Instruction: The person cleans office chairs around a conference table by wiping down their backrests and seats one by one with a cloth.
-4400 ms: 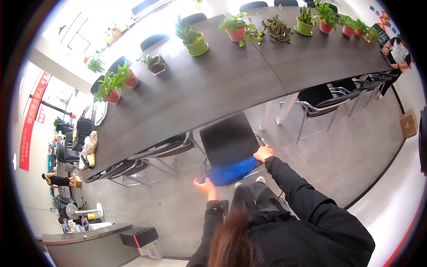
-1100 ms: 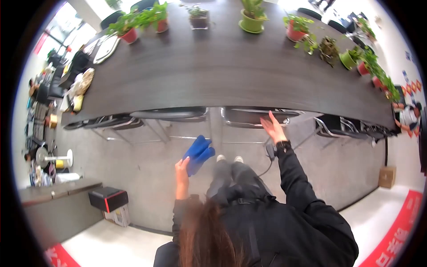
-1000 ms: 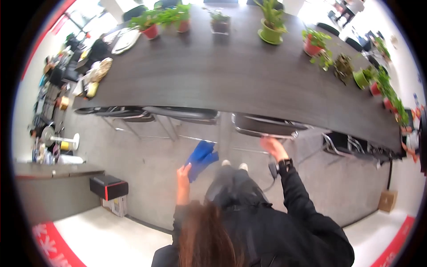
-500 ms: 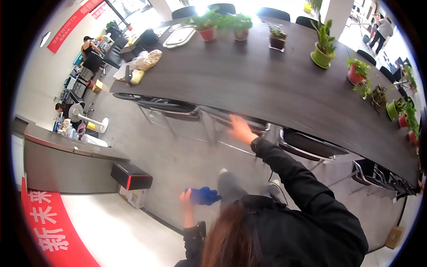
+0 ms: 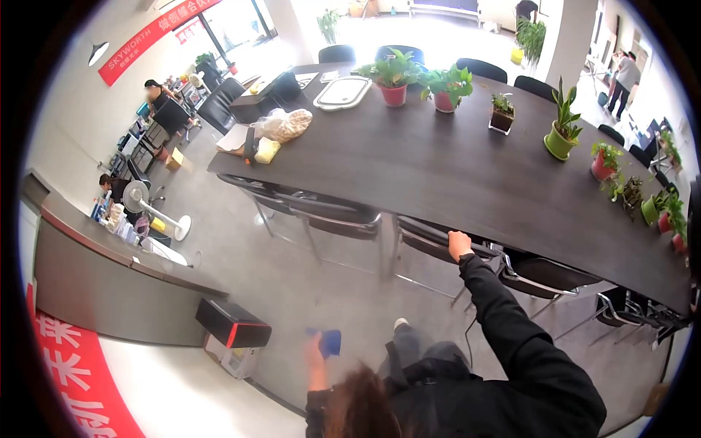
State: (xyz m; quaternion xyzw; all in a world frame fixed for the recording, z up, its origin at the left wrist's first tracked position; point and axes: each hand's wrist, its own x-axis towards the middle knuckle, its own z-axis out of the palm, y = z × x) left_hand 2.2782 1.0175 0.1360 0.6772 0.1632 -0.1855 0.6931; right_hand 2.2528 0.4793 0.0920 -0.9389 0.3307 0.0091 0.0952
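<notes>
My left hand (image 5: 315, 355) is low at the front, over the floor, its fingers closed on a blue cloth (image 5: 331, 343) that sticks out to the right, slightly blurred. Ahead, my right arm reaches out to a black chair (image 5: 427, 241) with metal legs at the long side of the dark table. On the top edge of its backrest rests my right hand (image 5: 460, 246), fingers curled over it. The chair stands close against the dark table (image 5: 438, 175).
More chairs (image 5: 339, 219) line the table's near side. Potted plants (image 5: 394, 93), a white tray (image 5: 343, 93) and plastic bags (image 5: 285, 128) are on the tabletop. At left are a counter (image 5: 117, 277), a black box (image 5: 234, 323) and a standing fan (image 5: 157, 208). People (image 5: 626, 77) are farther off.
My right hand has gone from open in the air to curled on the chair back. The blue cloth hangs more compactly in my left hand. The view has shifted.
</notes>
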